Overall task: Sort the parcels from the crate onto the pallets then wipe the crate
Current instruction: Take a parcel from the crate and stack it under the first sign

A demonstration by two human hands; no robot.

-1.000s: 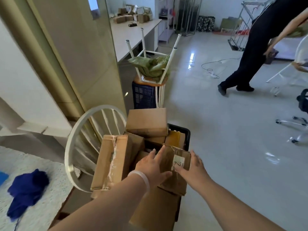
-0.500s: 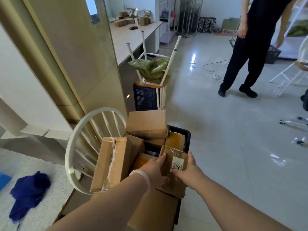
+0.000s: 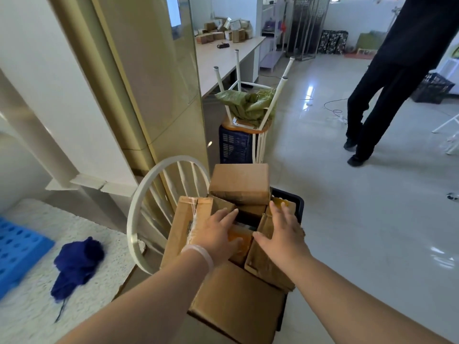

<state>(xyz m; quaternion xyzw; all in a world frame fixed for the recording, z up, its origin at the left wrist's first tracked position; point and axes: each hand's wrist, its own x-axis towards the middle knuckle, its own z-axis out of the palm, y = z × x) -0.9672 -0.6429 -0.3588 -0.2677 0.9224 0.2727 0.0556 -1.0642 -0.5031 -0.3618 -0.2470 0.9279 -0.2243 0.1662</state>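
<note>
- Black crate (image 3: 299, 203) stands on the glossy floor (image 3: 360, 232), heaped with cardboard parcels (image 3: 239, 182).
- Left hand (image 3: 218, 235) and right hand (image 3: 284, 235) rest flat, fingers spread, on the parcels.
- Blue pallet (image 3: 17, 249) lies left, near a blue cloth (image 3: 77, 264); counter (image 3: 218, 60) behind.

We are looking at parcels (image 3: 239, 183) sitting in the crate (image 3: 285, 194), a chair (image 3: 183, 159) leaning at its left, a stool (image 3: 244, 125) behind.
</note>
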